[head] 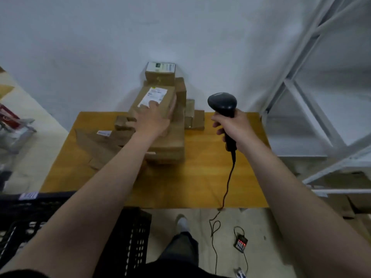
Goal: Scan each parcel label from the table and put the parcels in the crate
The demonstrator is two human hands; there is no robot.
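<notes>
Evidently the left grip (154, 115) lies spread and unclenched on a labelled parcel (158, 101) atop the pile on the worktop (200, 177), steadying its label for reading. Right of it, the right grip (230, 125) clenches the scanner (222, 103), raised toward that label; the crate (128, 237) waits near the person, beneath the left forearm.

A pile of brown cardboard parcels (166, 137) sits at the back of a yellow wooden tabletop (200, 177), against a pale wall. The top parcel (160, 101) is long and tilted, with a white shipping label (153, 96) facing up. Behind it a smaller box (160, 74) carries a white label on top. Small boxes (193, 117) lie just to the right, and a flat brown mailer (96, 141) lies to the left. A black handheld scanner (222, 102) with a trailing cord is held upright, right of the pile. A black slatted crate (128, 237) stands below the tabletop's near-left edge.
</notes>
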